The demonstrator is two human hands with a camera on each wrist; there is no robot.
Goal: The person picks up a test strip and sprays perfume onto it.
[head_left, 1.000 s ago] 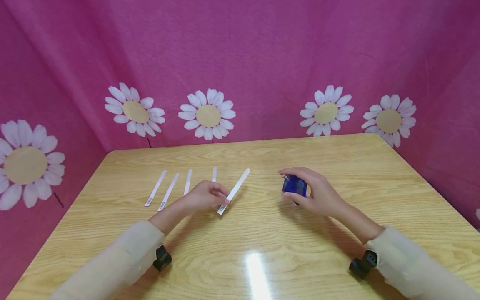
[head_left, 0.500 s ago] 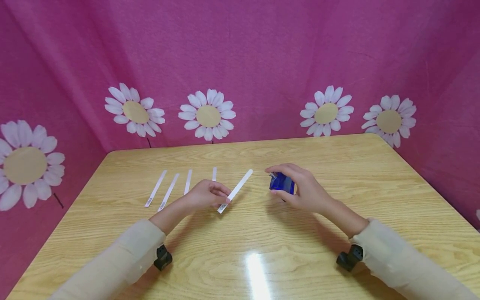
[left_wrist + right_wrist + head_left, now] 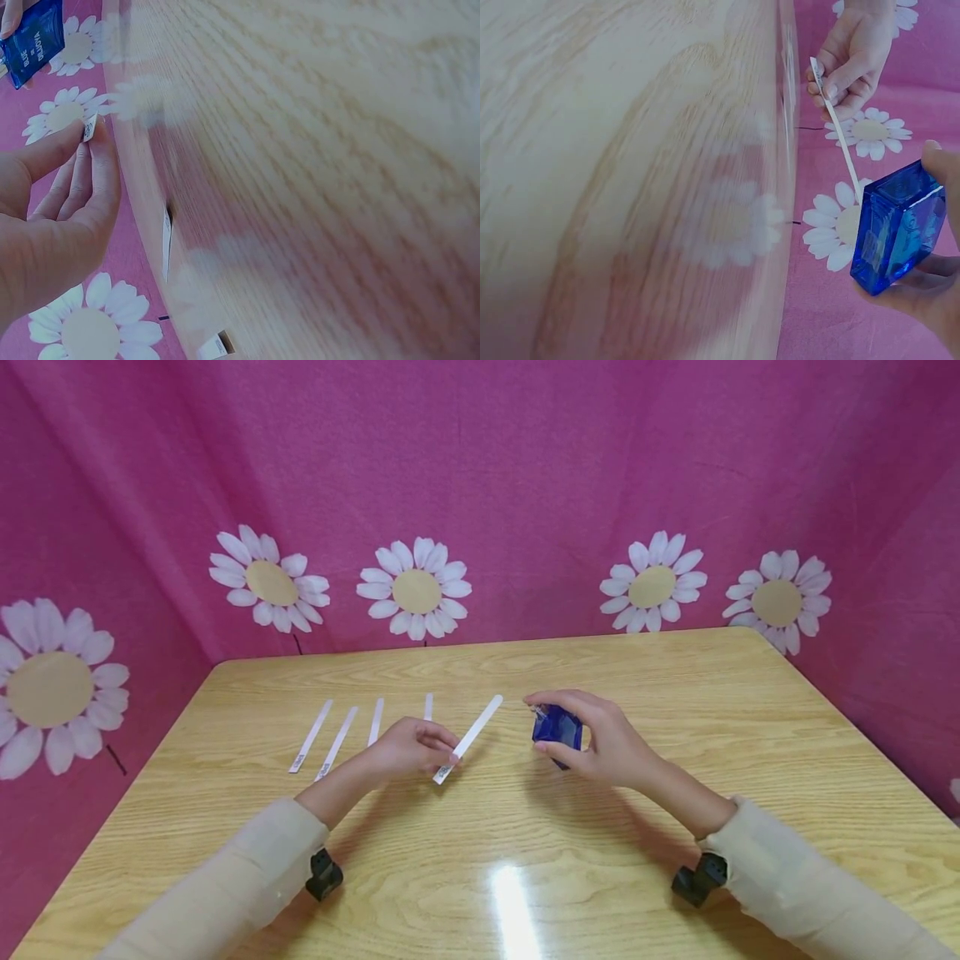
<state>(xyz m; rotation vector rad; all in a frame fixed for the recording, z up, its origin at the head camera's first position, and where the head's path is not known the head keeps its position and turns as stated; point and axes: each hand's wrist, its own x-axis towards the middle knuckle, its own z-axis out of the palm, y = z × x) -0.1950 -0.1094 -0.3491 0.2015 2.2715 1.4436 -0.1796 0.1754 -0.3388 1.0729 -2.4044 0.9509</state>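
Observation:
My left hand [image 3: 408, 750] pinches a white perfume test strip [image 3: 480, 722] near its printed end, between thumb and fingertips. The strip slants up and away to the right, above the table. To its right, my right hand [image 3: 618, 739] grips a blue glass perfume bottle [image 3: 557, 727], index finger over the sprayer and thumb underneath. Sprayer and strip tip face each other across a small gap in the head view. White lettering shows on the bottle [image 3: 34, 45] in the left wrist view. From the right wrist, the bottle's base [image 3: 896, 225] appears closest, overlapping the strip's far end [image 3: 844, 150].
Several more white strips [image 3: 311, 735] lie in a row on the wooden table [image 3: 645, 877], left of and partly behind my left hand. A pink curtain [image 3: 525, 485] with large daisies hangs beyond the table's back edge. Black cameras [image 3: 324, 875] sit on both wrists.
My right hand has carried the perfume bottle leftward, closer to the strip's tip, mostly in the first half second. The left hand and its strip have barely shifted.

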